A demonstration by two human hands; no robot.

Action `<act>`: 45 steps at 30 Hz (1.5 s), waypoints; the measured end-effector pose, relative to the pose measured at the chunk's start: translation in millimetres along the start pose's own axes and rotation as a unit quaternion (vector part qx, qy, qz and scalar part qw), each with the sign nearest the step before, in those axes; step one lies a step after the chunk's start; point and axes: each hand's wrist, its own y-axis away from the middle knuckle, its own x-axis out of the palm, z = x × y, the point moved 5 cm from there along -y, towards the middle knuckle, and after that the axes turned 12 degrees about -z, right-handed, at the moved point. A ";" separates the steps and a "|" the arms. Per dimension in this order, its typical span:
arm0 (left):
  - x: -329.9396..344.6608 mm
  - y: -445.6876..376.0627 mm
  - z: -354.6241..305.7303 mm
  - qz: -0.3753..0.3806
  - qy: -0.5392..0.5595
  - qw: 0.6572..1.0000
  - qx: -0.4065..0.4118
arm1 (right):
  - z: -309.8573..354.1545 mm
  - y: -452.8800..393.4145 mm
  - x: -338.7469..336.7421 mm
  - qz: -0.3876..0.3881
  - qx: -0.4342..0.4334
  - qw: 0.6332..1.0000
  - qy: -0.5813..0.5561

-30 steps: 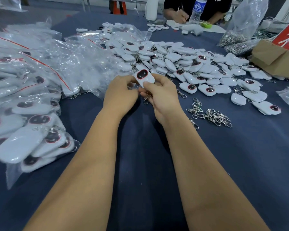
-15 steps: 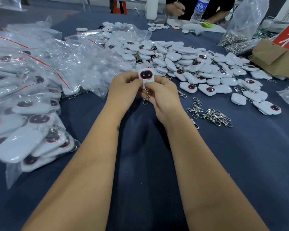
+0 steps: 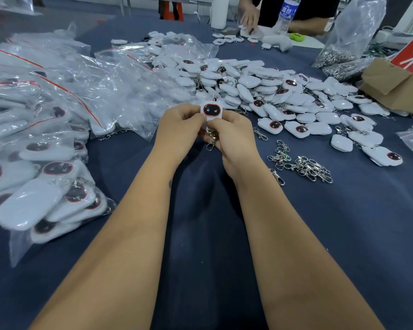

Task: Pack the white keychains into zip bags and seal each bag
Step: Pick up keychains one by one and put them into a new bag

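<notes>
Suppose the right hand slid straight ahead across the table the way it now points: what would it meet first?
Probably the heap of loose white keychains just beyond the right hand, which grips one keychain with the left hand. Depth is uncertain.

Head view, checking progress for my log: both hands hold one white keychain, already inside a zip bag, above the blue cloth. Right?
Not quite. In the head view the left hand and right hand hold one white keychain above the blue cloth, but it is bare, not inside a zip bag.
</notes>
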 end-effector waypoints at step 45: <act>1.3 -0.9 3.9 -0.029 -0.062 0.998 0.014 | -1.5 -4.6 3.9 0.017 -0.013 1.000 -0.016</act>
